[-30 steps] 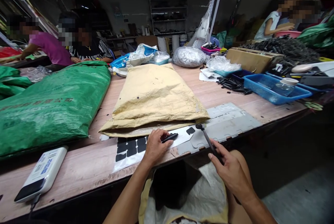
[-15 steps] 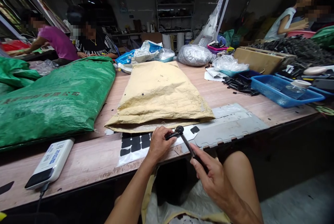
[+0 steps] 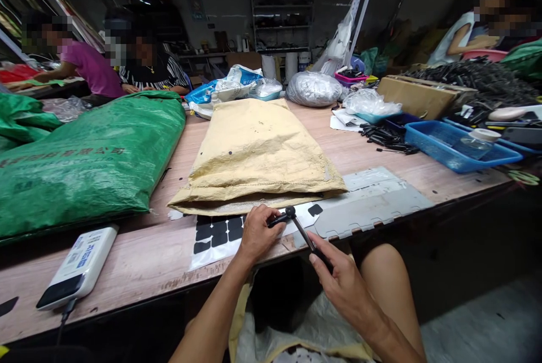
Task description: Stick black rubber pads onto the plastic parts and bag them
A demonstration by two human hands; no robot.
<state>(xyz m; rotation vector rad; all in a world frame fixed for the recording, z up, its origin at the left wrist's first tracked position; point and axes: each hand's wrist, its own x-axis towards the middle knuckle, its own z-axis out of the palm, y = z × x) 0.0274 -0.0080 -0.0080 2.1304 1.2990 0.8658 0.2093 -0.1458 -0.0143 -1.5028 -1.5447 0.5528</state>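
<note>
A black jointed rod [image 3: 301, 230] with a round knob at its bend spans the space between my hands at the table's front edge. My left hand [image 3: 259, 231] pinches its short black end, resting above a white sheet with black stickers [image 3: 219, 233]. Around the longer arm's lower end, my right hand [image 3: 339, 269] is closed, just off the edge. Behind both hands lies a yellow woven sack [image 3: 258, 151], its open mouth facing me.
A green sack [image 3: 84, 160] and a white power bank [image 3: 78, 267] with a cable lie left. To the right are a grey mat [image 3: 372, 199], a blue tray [image 3: 459, 145] and black parts [image 3: 387, 140]. Several people sit across and at the right. An open sack [image 3: 296, 335] hangs below my hands.
The whole view has shifted very slightly. Both hands keep the same hold on the black rod, in nearly the same pose.
</note>
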